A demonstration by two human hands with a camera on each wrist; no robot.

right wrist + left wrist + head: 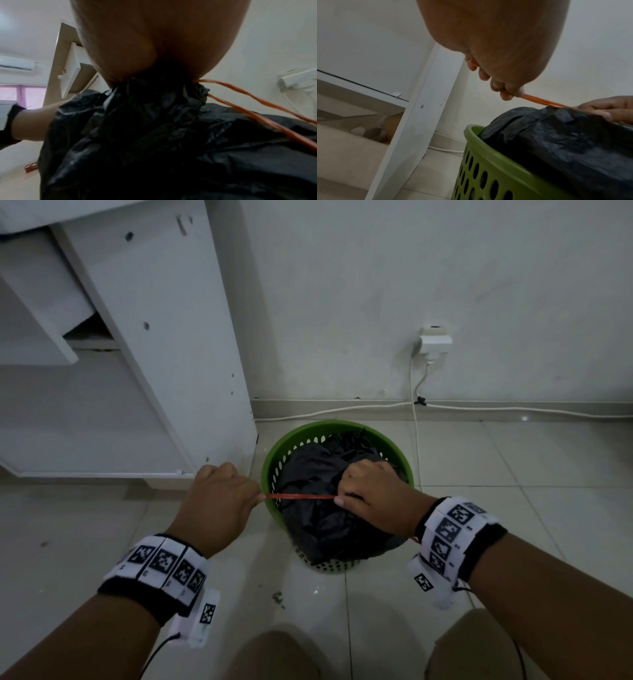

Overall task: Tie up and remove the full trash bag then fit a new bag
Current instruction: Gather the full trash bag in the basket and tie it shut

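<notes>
Trash bag (318,529) inside green basket (270,453) rim, neck in right hand (373,494) grip, taut red string (301,496) in left hand (222,494) grip.

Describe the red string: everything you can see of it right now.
The red string is thin, twisted plastic twine, orange-red. It runs taut and level from the left hand, which pinches its end, to the gathered neck of the black bag, gripped by the right hand. Two loose strands trail over the bag in the right wrist view.

Black wristbands (154,577) with white marker tags
</notes>
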